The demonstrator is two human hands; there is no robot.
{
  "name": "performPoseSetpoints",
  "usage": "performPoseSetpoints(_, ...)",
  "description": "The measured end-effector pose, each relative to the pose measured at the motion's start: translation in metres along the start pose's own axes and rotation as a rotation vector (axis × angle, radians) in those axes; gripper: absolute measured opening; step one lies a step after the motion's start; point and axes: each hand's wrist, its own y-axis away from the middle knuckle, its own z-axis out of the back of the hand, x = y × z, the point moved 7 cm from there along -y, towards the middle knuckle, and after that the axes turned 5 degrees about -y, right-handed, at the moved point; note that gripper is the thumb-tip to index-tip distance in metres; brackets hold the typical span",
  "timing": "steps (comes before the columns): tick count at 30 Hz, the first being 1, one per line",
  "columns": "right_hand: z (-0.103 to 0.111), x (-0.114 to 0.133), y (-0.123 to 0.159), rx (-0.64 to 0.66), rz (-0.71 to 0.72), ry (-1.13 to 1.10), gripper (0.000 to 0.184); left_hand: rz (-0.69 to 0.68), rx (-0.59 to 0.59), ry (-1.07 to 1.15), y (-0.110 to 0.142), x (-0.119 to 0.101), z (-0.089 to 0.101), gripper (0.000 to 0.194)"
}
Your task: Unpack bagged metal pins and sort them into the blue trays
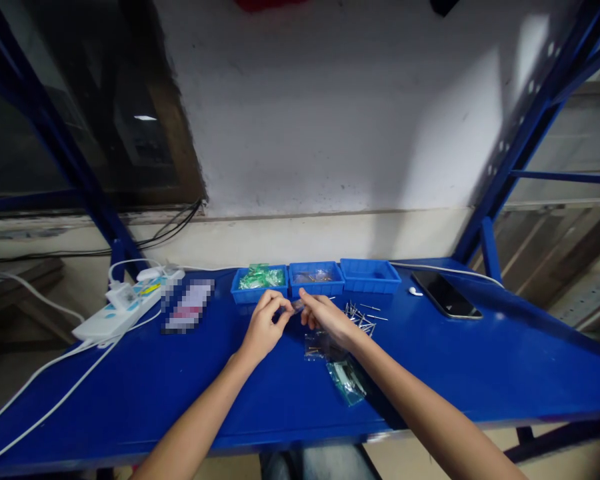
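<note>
My left hand pinches the edge of a small clear plastic bag between thumb and fingers. On the bag's other side is my right hand, its fingers curled and its thumb against the bag. What the bag contains is too small to make out. Loose thin metal pins, rivet-like, lie in a pile just right of my right hand. Beneath my right wrist lies a clear bag with small brass-coloured pieces. Nearer me, a greenish clear packet rests beside my right forearm.
Along the back stand a blue bin with green packets, a blue bin with small parts and another blue bin. A white earbud and a phone lie right; a power strip and a pixelated object lie left.
</note>
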Motion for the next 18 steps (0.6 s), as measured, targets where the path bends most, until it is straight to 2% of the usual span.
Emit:
performPoseSetpoints(3,0.003,0.004,-0.002,-0.037,0.086,-0.116,0.03,-0.043,-0.019,-0.041,0.001,-0.004,0.001,0.011)
performPoseSetpoints(6,0.01,0.004,-0.005,-0.134,0.155,-0.077,0.02,-0.003,0.002,-0.089,0.002,0.001,-0.003,0.004)
performPoseSetpoints(8,0.016,0.01,-0.002,-0.219,0.252,0.047,0.013,0.064,0.043,-0.075,0.002,0.008,-0.009,0.015)
performPoseSetpoints(10,0.016,0.02,0.003,-0.263,0.381,0.215,0.008,0.173,0.104,0.044,0.003,0.018,-0.015,0.024)
performPoseSetpoints(13,0.006,0.033,0.012,-0.228,0.545,0.421,0.01,0.421,0.116,0.287,0.005,0.036,-0.018,0.046)
performPoseSetpoints(15,-0.001,0.036,0.017,-0.205,0.62,0.494,0.013,0.516,0.079,0.376,0.005,0.044,-0.015,0.043)
performPoseSetpoints(18,-0.005,0.034,0.017,-0.215,0.589,0.483,0.019,0.481,-0.007,0.406,0.002,0.045,-0.005,0.03)
